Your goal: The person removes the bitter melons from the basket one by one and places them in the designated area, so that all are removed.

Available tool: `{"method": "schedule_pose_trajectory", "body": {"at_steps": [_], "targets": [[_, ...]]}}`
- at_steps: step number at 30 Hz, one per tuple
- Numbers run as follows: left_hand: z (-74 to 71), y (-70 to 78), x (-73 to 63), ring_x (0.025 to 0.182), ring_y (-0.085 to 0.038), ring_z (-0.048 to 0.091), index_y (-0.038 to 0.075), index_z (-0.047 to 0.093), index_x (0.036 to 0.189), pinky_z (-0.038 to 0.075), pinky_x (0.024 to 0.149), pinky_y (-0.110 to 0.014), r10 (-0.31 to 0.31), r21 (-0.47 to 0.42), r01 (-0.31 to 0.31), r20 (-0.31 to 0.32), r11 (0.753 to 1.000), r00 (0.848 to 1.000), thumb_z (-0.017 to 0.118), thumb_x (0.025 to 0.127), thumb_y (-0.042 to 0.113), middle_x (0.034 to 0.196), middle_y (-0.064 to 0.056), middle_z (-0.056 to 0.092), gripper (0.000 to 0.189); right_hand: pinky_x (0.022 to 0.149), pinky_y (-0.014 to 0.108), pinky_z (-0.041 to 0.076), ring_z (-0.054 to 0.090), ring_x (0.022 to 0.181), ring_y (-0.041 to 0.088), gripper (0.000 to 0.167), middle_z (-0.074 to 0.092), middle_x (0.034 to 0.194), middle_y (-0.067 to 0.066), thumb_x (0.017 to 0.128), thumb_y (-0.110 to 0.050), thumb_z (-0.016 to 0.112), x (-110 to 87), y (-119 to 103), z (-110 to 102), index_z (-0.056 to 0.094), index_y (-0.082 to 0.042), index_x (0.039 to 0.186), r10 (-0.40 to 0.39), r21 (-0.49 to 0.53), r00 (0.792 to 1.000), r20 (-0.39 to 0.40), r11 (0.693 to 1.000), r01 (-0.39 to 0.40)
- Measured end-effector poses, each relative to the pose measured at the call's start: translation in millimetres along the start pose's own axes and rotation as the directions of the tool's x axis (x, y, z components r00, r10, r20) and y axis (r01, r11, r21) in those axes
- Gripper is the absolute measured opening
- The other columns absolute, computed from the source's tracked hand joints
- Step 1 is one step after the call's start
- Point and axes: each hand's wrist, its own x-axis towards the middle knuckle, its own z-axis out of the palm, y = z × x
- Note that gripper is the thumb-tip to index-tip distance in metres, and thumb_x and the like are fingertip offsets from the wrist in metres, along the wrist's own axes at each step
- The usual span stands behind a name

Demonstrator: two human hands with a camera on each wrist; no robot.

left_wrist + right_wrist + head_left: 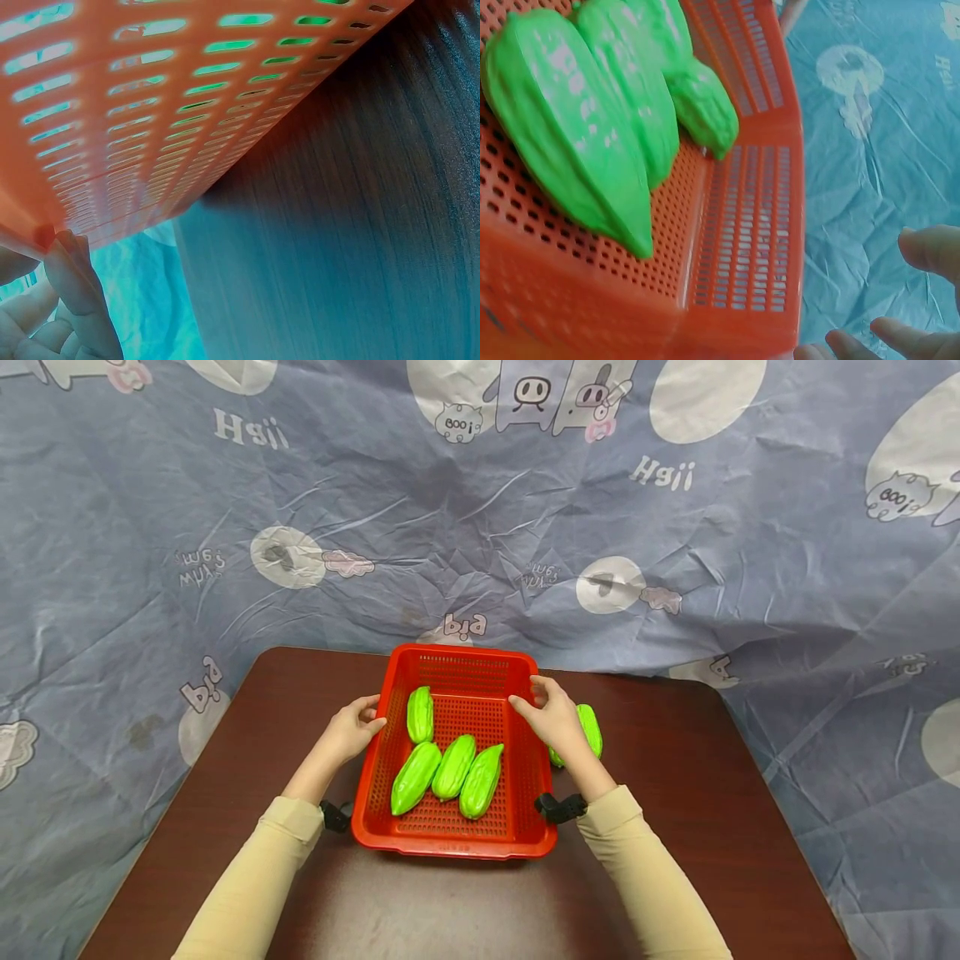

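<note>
A red perforated plastic basket [450, 848] stands on the table in front of me, holding several bright green, ridged bitter melons [453, 767]. Three lie side by side near its front, and one bitter melon [421, 714] lies farther back on the left. My left hand [349, 732] grips the basket's left rim between thumb and fingers; the left wrist view shows fingertips [71, 259] at the rim. Over the right rim, my right hand [553, 714] has its thumb and fingers spread apart. The right wrist view shows its fingertips [891, 334] beside the rim with nothing between them.
Bright green bitter melon [590, 727] shows on the table right of the basket, partly hidden by my right hand. The dark brown table [690, 827] reaches back to a wrinkled blue-grey cloth [465, 527] with printed figures. Black wrist straps [561, 808] sit close by the basket.
</note>
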Motion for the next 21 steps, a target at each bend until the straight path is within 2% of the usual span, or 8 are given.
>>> {"method": "schedule_pose_trajectory", "body": {"at_steps": [7, 12, 21], "targets": [[-0.1, 0.1, -0.2, 0.114, -0.038, 0.060, 0.002, 0.036, 0.151, 0.055, 0.090, -0.046, -0.001, -0.007, 0.001, 0.006, 1.000, 1.000, 0.056, 0.101, 0.015, 0.128, -0.024, 0.057, 0.055, 0.101, 0.051, 0.048, 0.054, 0.127, 0.039, 0.066, 0.053, 0.140, 0.022, 0.093, -0.035, 0.068, -4.9, -0.9, 15.8, 0.044, -0.003, 0.145, -0.014, -0.011, 0.999, 0.047, 1.000, 0.014], [-0.3, 0.6, -0.5, 0.113, -0.038, 0.061, 0.002, 0.036, 0.151, 0.055, 0.089, -0.045, -0.001, -0.009, 0.001, 0.004, 1.000, 1.000, 0.055, 0.101, 0.015, 0.127, -0.024, 0.057, 0.055, 0.100, 0.051, 0.048, 0.053, 0.126, 0.039, 0.068, 0.051, 0.140, 0.024, 0.093, -0.036, 0.068, -9.8, -1.7, 26.5, 0.043, -0.002, 0.146, 0.012, -0.032, 0.995, 0.095, 0.999, -0.009], [-0.1, 0.5, -0.4, 0.114, -0.038, 0.061, 0.002, 0.035, 0.151, 0.055, 0.089, -0.045, -0.006, -0.015, 0.006, 0.004, 1.000, 1.000, 0.055, 0.102, 0.015, 0.128, -0.025, 0.056, 0.055, 0.101, 0.052, 0.046, 0.052, 0.126, 0.039, 0.073, 0.050, 0.141, 0.025, 0.091, -0.039, 0.068, -17.2, -3.8, 44.4, 0.041, 0.000, 0.146, 0.087, -0.161, 0.986, 0.146, 0.985, -0.063]]}}
